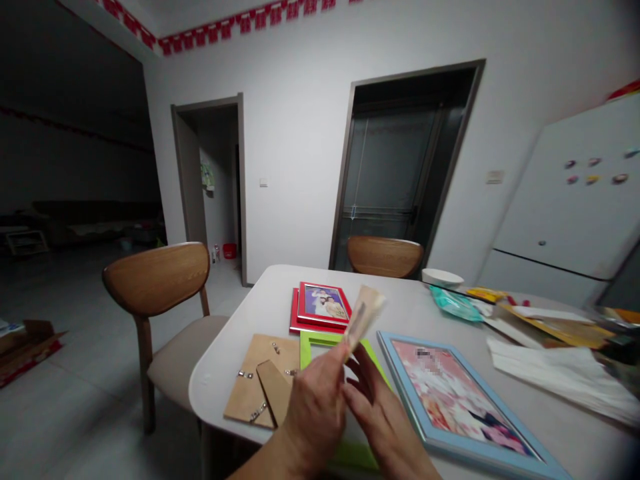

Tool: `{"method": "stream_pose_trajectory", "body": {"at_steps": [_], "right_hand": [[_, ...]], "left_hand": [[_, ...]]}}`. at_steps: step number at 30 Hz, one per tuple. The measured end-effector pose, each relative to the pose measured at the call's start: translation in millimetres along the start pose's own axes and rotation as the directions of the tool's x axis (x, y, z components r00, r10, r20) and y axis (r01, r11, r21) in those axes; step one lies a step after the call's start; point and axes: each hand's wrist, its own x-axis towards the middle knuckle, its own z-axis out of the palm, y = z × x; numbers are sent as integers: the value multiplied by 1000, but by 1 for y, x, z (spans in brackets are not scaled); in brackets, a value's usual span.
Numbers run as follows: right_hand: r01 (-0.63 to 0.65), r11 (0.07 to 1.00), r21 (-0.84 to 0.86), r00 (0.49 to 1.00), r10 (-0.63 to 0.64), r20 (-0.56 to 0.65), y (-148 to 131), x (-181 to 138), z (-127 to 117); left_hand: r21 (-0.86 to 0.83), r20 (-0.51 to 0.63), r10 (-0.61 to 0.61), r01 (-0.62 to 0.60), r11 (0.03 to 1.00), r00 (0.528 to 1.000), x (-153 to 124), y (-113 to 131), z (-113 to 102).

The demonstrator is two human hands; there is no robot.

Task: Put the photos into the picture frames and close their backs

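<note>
My left hand [317, 393] is closed on a thin cream-coloured sheet or stack of paper [365, 313], held up at a slant and seen nearly edge-on, its top slightly blurred. Close beside it, my right hand [383, 417] has bent fingers held apart from the thumb; its fingertips reach the lower part of the paper, where contact is partly hidden. Beneath both hands lies a green picture frame [313, 341]. To the left is a brown frame backing board [245, 393] with metal clips and a stand leg.
Two red picture frames [325, 303] lie stacked farther back. A light-blue frame [450, 393] with a photo is at right. Beyond it are white paper [560, 373], a teal packet [455, 303] and a white bowl [443, 277]. Wooden chairs [160, 277] [385, 257] stand around the white table [215, 367].
</note>
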Motion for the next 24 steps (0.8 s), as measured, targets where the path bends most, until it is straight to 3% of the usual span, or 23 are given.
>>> {"method": "stream_pose_trajectory", "body": {"at_steps": [2,4,6,9,12,15,19,24], "right_hand": [[-64,992,107,996,70,-51,-6,-1,-2],[-154,976,153,971,178,-158,-3,1,-9],[-230,957,180,943,264,-202,6,5,-20],[-334,899,282,932,360,-44,22,12,-38],[-473,810,347,878,464,115,34,18,-55],[-569,752,333,821,542,179,42,24,-65],[-646,682,343,763,557,327,49,32,-61],[-671,683,289,739,581,341,46,38,-42]], "left_hand": [[83,116,156,-166,983,981,-2,10,9],[136,229,175,-209,968,958,-6,16,15],[135,353,91,-147,980,931,-13,16,17],[148,476,-153,92,985,866,-25,4,10],[244,502,-386,301,922,774,-36,-12,-2],[291,503,-470,370,882,725,-42,-22,-11],[284,534,-463,366,887,708,-42,-23,-14],[276,539,-439,342,898,719,-43,-25,-14]]}}
